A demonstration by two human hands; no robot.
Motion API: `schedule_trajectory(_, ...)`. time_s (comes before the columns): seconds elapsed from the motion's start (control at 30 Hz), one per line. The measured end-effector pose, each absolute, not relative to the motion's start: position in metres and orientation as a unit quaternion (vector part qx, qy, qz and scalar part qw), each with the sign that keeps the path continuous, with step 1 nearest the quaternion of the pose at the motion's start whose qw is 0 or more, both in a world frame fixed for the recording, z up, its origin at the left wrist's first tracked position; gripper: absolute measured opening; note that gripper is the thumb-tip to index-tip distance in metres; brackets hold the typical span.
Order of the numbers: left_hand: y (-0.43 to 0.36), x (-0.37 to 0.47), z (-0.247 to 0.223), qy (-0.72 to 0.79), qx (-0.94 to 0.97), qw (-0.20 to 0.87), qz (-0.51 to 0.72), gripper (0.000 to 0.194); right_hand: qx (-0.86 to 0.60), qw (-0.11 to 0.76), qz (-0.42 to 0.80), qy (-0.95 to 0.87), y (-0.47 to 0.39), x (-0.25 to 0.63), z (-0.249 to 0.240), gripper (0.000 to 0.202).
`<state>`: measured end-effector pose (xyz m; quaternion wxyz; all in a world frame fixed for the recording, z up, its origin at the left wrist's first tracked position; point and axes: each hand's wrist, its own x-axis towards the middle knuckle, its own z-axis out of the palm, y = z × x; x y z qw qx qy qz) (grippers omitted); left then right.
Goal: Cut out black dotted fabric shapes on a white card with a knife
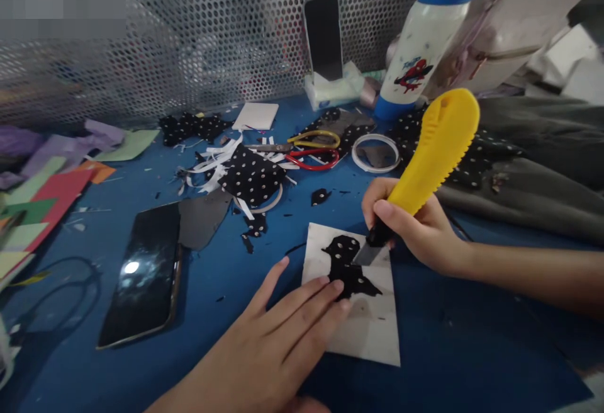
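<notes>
In my right hand (pixel 419 230) is a yellow utility knife (pixel 434 148), held tilted with its blade pointing down and left. The blade tip meets a small black piece of dotted fabric (pixel 343 249) with an uneven outline. That fabric lies on a white square card (pixel 368 331) on the blue table. My left hand (pixel 287 337) lies flat with fingers spread, its fingertips pressing on the lower part of the fabric and the card. The left thumb is mostly out of sight at the bottom edge.
Left of the card lies a dark phone (pixel 141 274). Behind are scissors (pixel 311 148) with red and yellow handles, dotted scraps (pixel 252 174) and a white ring (pixel 376 153). A bottle (pixel 419 54) and a propped phone (pixel 323 35) stand farther back. Coloured paper (pixel 56 205) lies left.
</notes>
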<state>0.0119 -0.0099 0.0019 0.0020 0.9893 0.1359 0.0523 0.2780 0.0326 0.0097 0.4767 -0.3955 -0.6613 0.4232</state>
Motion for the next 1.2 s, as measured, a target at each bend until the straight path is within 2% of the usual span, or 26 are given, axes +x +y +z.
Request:
schedule_trajectory(0.17,-0.008,0.007,0.002,0.122,0.988,0.043,0.08,0.072,-0.39,0.484,0.387,-0.681,0.045,0.278,0.007,0.031)
schedule_trajectory(0.37,-0.01,0.006,0.004,0.124,0.984,0.065,0.108,0.044,-0.348,0.48,0.46,-0.661,0.049,0.277,0.003,0.03)
schedule_trajectory(0.57,-0.011,0.002,0.007,0.16,0.968,0.075,0.178,0.033,-0.38,0.445,0.486,-0.649,0.046,0.278,0.006,0.041)
schedule_trajectory(0.77,-0.01,0.003,0.003,0.189,0.953,0.083,0.221,0.044,-0.397,0.413,0.513,-0.639,0.043,0.281,0.004,0.043)
schedule_trajectory(0.97,-0.005,0.002,-0.003,0.303,0.934,0.102,0.162,0.067,-0.39,0.408,0.517,-0.644,0.039,0.283,0.004,0.046)
schedule_trajectory(1.2,-0.007,0.001,0.001,0.335,0.923,0.139,0.129,0.08,-0.348,0.46,0.553,-0.601,0.038,0.285,0.002,0.043)
